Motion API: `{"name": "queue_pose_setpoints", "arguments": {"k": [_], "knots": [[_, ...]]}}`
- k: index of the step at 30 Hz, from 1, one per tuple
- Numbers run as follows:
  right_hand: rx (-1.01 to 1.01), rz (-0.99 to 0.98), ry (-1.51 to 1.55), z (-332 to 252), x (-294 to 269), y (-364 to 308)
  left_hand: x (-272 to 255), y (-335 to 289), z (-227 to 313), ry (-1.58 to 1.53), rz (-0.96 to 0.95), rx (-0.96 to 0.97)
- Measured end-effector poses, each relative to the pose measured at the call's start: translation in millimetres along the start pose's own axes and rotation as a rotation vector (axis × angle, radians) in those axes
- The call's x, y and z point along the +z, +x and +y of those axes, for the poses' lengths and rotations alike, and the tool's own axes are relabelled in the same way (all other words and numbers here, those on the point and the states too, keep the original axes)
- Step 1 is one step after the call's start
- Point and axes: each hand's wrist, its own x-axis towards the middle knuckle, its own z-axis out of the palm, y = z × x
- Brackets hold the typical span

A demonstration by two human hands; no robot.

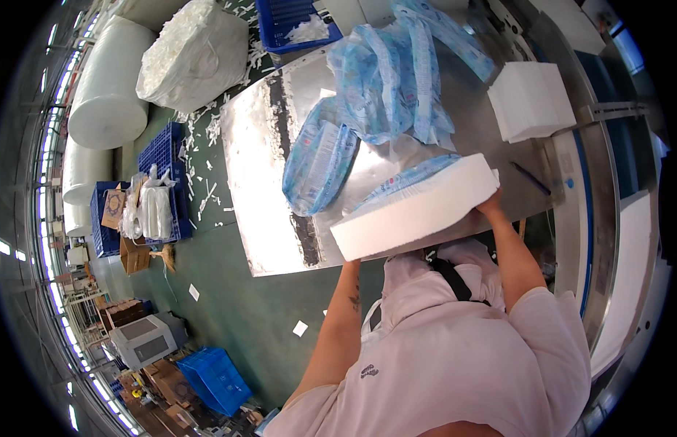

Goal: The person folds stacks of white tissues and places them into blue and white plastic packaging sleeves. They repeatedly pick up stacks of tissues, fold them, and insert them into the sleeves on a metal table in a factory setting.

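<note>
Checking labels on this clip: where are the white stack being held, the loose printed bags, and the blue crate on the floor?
white stack (415, 215), head view, its front side face.
printed bags (386, 80), head view, middle of the pile.
blue crate (215, 379), head view, its top rim.

White stack (415, 211), half-bagged, tilted

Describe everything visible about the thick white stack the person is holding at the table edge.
The white stack looks like a thick, soft block of layered white sheets or pads, with rounded corners. A blue-printed clear plastic bag lies over its top. It is tilted, its right end higher, above the near edge of the steel table. The right hand grips its right end; the left hand is hidden beneath its lower left end.
</note>
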Motion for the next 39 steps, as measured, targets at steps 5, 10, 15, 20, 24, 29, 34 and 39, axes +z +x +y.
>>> {"name": "queue_pose_setpoints", "arguments": {"k": [5,10,15,20,24,29,34,39], "knots": [[0.023,-0.282,0.636,-29.8,-51.4,5.7,-11.3,-33.0,19.4,0.079,-0.122,0.126],[0.347,-0.627,0.99,-42.9,-68.1,12.0,0.9,-12.9,25.3,-0.295,-0.334,-0.219],[0.12,-0.432,0.954,-39.6,-94.2,-19.1,-4.7,-19.9,37.1,-0.322,-0.54,-0.246],[0.123,-0.485,1.035,-57.2,-121.2,-36.9,-25.0,-4.3,68.8,-0.014,-0.58,-0.197],[-0.009,-0.56,0.915,-68.0,-110.8,-28.4,-31.6,41.2,59.1,0.084,-0.555,-0.199],[-0.078,-0.724,0.638,-70.8,-113.1,-9.8,-32.8,102.4,54.7,0.146,-0.619,-0.184],[0.007,-0.673,0.766,-47.3,-104.4,-20.6,24.7,78.0,125.3,0.727,-0.209,0.428],[0.029,-0.667,0.812,-40.2,-109.9,-34.8,141.7,8.2,204.9,0.466,-0.939,1.09]]}}
